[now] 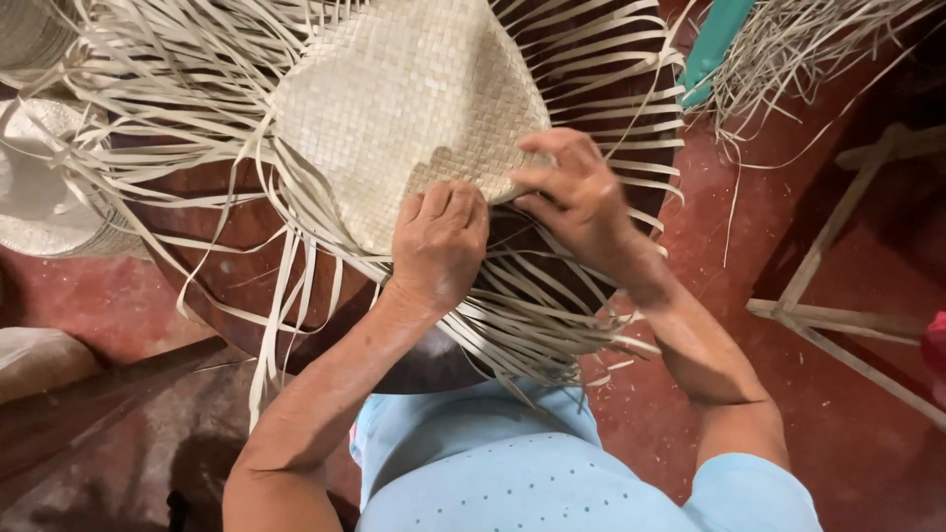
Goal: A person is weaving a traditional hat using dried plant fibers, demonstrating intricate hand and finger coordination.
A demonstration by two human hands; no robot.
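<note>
Two bare hands worked at the near edge of a woven palm mat (pixel 404 99), which lay draped over a round dark wooden table (pixel 236 266).

Head view, hands: the left hand (pixel 440 241) was curled knuckles-up with its fingers folded down onto the mat's woven border, pressing it flat. The right hand (pixel 576 192) sat just beside it, thumb and forefinger pinched on the mat's edge, wrist bent inward. Both forearms reached forward from a light blue shirt (pixel 552 473).

Surroundings: loose pale palm strips (pixel 532 315) fanned out from the mat on every side and hung over the table's rim, passing under both wrists. A finished woven hat (pixel 39 187) lay at the left, touching the strips. More loose strips (pixel 788 49) lay heaped at the upper right beside a teal object (pixel 714 39). A pale wooden frame (pixel 838 286) stood at the right.

Room: red floor (pixel 690 394) showed open between table and frame.
</note>
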